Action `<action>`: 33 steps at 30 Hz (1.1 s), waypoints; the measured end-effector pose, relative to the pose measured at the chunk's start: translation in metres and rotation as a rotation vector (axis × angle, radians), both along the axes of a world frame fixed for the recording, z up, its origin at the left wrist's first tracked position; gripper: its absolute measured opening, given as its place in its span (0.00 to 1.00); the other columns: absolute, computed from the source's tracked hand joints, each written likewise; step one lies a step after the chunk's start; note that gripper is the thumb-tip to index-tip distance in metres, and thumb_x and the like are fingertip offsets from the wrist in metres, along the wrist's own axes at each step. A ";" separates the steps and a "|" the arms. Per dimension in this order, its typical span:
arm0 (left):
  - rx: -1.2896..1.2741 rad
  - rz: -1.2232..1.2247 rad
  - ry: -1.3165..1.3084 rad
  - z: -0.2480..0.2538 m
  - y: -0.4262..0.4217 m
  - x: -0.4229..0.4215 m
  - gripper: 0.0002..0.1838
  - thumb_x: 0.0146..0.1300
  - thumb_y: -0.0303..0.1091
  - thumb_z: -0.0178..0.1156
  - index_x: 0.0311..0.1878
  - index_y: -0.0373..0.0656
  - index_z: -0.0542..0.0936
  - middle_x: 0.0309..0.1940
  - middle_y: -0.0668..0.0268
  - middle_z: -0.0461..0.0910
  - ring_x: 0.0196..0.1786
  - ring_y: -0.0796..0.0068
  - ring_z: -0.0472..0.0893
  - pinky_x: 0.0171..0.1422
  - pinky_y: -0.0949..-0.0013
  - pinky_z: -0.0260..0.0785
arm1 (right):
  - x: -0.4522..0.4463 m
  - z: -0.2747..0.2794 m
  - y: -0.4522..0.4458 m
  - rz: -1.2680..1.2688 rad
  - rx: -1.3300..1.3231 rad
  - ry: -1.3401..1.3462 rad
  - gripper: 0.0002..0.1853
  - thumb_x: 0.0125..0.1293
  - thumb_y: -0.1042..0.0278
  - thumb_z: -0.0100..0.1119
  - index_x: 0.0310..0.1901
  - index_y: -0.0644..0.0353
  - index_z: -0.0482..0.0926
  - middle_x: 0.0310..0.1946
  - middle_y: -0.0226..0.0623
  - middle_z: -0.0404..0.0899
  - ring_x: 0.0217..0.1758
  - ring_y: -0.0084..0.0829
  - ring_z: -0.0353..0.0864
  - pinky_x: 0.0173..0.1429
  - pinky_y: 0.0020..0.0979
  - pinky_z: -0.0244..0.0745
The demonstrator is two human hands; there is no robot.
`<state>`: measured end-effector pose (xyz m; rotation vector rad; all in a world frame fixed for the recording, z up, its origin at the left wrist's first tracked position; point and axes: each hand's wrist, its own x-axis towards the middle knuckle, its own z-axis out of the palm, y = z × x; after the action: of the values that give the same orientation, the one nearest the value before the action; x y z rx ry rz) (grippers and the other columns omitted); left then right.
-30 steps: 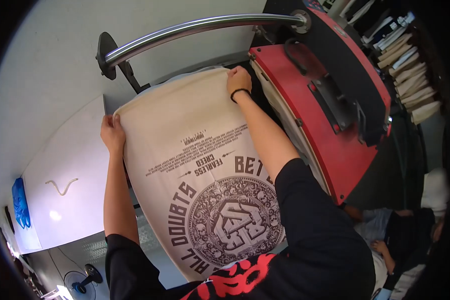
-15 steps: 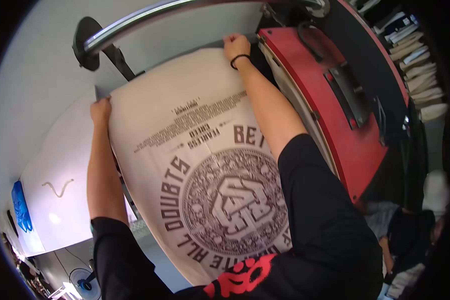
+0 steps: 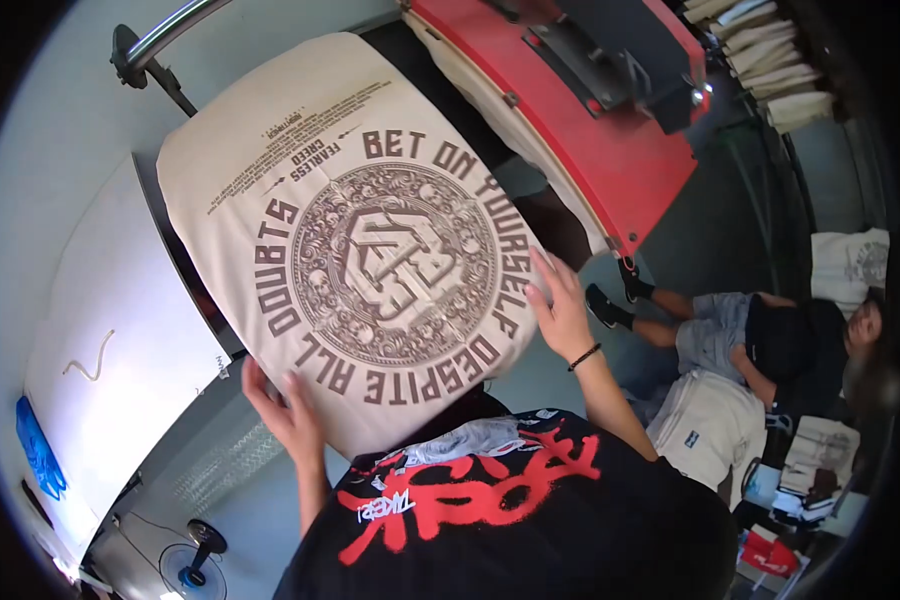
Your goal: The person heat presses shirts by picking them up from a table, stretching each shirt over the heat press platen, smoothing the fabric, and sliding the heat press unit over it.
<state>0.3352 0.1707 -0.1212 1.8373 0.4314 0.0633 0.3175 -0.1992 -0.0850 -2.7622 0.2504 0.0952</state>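
A cream T-shirt [image 3: 205,165] with a dark printed design lies spread over a flat platen in front of me. Its print has a round emblem ringed by the words "BET ON YOURSELF DESPITE ALL DOUBTS", with smaller upside-down text beyond. At the near left edge of the fabric is my left hand [image 3: 288,415], its fingers apart. My right hand [image 3: 562,308], with a dark bracelet on the wrist, rests by the right edge, fingers stretched out against the fabric. Neither hand visibly grips the shirt; the fabric's underside is hidden.
A red heat press head [image 3: 570,100] stands to the right of the platen. On the left is a white table [image 3: 120,400] with a blue item [image 3: 38,450]. A floor fan [image 3: 195,565] stands lower left. Another person [image 3: 800,345] sits at right near piled garments [image 3: 705,430].
Both hands have come back from the shirt's far corners to its near side edges and have let go of the corners. My view has shifted, showing more of the right side.
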 end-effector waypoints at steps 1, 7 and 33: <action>-0.007 -0.010 0.008 -0.005 -0.004 -0.027 0.26 0.68 0.34 0.52 0.65 0.35 0.60 0.60 0.57 0.67 0.61 0.68 0.67 0.61 0.67 0.62 | -0.016 -0.015 -0.007 -0.006 0.000 -0.025 0.27 0.63 0.67 0.58 0.65 0.58 0.66 0.61 0.46 0.68 0.63 0.41 0.67 0.67 0.36 0.60; -0.053 -0.075 0.157 -0.014 -0.029 -0.107 0.25 0.73 0.45 0.44 0.62 0.33 0.65 0.53 0.57 0.73 0.55 0.69 0.71 0.60 0.68 0.62 | -0.037 -0.081 -0.039 -0.256 0.657 -0.143 0.27 0.67 0.63 0.57 0.63 0.65 0.64 0.57 0.44 0.73 0.58 0.30 0.72 0.60 0.29 0.66; -1.097 0.386 0.536 -0.193 -0.104 -0.204 0.23 0.67 0.54 0.47 0.54 0.48 0.72 0.47 0.59 0.78 0.50 0.62 0.76 0.58 0.56 0.67 | -0.143 -0.189 0.002 -0.345 1.965 0.534 0.13 0.70 0.56 0.51 0.45 0.56 0.74 0.31 0.28 0.75 0.29 0.24 0.75 0.34 0.20 0.66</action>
<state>0.1313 0.0665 -0.3142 0.6500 0.9591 -0.3502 0.1750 -0.1970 -0.2736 -0.6933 0.4142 0.5860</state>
